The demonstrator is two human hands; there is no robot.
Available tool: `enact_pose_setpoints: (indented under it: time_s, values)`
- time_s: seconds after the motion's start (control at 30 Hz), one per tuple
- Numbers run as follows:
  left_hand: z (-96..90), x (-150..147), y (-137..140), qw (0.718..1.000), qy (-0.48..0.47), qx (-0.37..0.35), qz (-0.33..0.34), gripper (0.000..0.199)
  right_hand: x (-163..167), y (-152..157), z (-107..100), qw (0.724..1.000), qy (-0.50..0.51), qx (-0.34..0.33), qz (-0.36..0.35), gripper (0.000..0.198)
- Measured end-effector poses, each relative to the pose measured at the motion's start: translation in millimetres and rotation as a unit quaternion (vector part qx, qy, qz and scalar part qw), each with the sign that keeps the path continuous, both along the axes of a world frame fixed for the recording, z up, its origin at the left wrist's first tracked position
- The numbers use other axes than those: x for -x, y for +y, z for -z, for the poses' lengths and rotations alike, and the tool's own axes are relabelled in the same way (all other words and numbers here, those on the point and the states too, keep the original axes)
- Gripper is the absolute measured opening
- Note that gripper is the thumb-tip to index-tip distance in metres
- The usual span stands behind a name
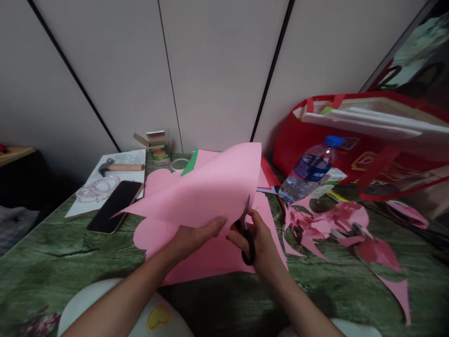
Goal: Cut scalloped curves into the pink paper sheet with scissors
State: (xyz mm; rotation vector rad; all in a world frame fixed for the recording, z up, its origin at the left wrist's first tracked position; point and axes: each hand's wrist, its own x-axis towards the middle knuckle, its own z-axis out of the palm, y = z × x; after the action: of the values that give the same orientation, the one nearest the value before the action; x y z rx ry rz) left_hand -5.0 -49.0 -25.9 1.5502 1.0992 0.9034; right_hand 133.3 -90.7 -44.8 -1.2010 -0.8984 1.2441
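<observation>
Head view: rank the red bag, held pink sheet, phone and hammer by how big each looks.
1. red bag
2. pink sheet, close behind; it is nearer the camera, so this ranking is unsure
3. phone
4. hammer, which lies farther back, so it may only look smaller than the phone

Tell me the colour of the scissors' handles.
Black, on the scissors in the right hand; head view.

Print on the small green box (159, 155) and bottle label (311, 167) is unreadable.

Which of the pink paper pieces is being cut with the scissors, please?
The large pink paper sheet lifted by the left hand; the other pink pieces lie on the table.
</observation>
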Motion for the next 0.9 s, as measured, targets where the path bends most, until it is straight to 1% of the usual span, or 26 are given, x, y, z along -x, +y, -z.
enact_pose_setpoints:
  time_s: [0.17,0.3,0.47,0.57,0.73,0.9]
  values:
    - [-1.9,1,1,1.0,0.01,0.004,-0.001,0.023,-1,1,5,1.0,0.01,-0.005,0.001,0.054]
    - [-5.2,0,0,1.0,0.018,-0.001,0.01,0.023,-2,0,8,0.999,-0.03,-0.02,-0.011,0.046]
    - [-6.6,0,1,1.0,0.021,0.003,0.014,0.025,-3,1,13,0.998,-0.055,-0.028,-0.01,0.041]
    - [-7.6,0,1,1.0,0.02,0.004,0.009,0.025,-4,2,15,0.997,-0.061,-0.033,-0.011,0.04]
    - [-9.6,1,2,0.999,0.028,0.011,0.019,0.024,-5,3,18,0.998,-0.051,-0.03,-0.021,0.043]
    - [-8.0,0,2,0.999,0.033,0.01,0.01,0.026,-4,2,17,0.998,-0.051,-0.024,-0.014,0.043]
